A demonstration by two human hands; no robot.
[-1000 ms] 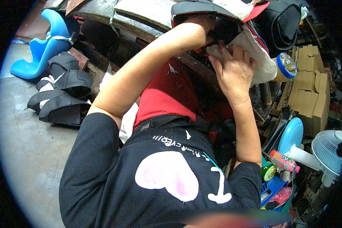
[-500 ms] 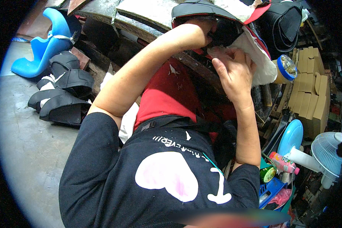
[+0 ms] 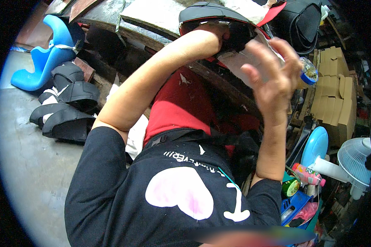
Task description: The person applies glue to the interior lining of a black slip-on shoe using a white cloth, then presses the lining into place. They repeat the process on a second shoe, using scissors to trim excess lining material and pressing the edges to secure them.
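Observation:
A black moulded piece with red edging (image 3: 212, 13) lies across the near edge of the work table, its hollow side toward me. My left hand (image 3: 216, 35) reaches into that hollow; its fingers are mostly hidden there. Under the hollow hangs a pale sheet of lining (image 3: 238, 68), partly covered by my right hand. My right hand (image 3: 278, 78) is raised in front of the piece's right end, fingers apart and slightly blurred, with nothing seen in it. A red strip (image 3: 272, 15) sticks out beyond the piece.
Several black padded pieces (image 3: 72, 123) are piled at left beside a blue curved form (image 3: 45, 66). At right are a blue-lidded jar (image 3: 309, 74), stacked cardboard boxes (image 3: 332, 99), a fan (image 3: 354, 162) and a pink bottle (image 3: 307, 175). A black bag-like item (image 3: 297, 26) sits far right.
My right hand has lifted off the pale lining and moved right, its fingers spreading. The lining hangs lower now. My left hand stays inside the black piece.

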